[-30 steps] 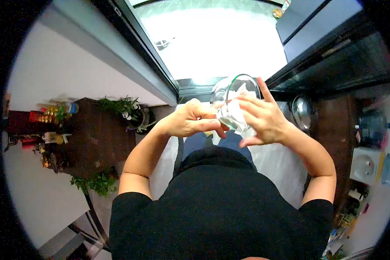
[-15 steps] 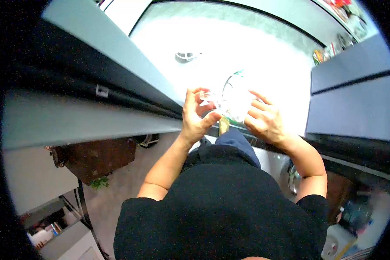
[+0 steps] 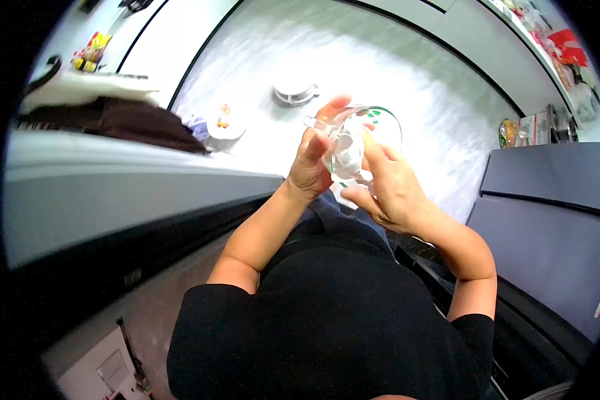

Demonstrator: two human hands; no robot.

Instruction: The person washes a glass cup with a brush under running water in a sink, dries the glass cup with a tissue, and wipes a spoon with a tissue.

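My left hand [image 3: 311, 159] is wrapped round a clear glass vessel [image 3: 335, 162], held in front of my waist. A short clear handle or tab [image 3: 313, 123] sticks out between its thumb and fingers. A whitish patch [image 3: 349, 153] shows at the vessel; I cannot tell what it is. My right hand [image 3: 392, 183] grips the vessel from the other side, thumb below and fingers over it, hiding part of it. Behind the right fingers curves a round clear glass rim [image 3: 399, 127] with green marks near it. Whether rim and vessel are one piece is unclear.
Pale marbled floor [image 3: 440, 127] lies ahead. On it stands a round white object [image 3: 295, 92] with a loop. Grey-blue cabinet fronts [image 3: 547, 180] are close on my right. On the left are a grey panel [image 3: 140, 200], dark brown cloth [image 3: 110, 127] and a white round thing [image 3: 227, 129].
My view has shifted forward past the left panel, with more floor and cabinets showing. My right hand has moved left and closer to my left hand, and the glass has turned between them.
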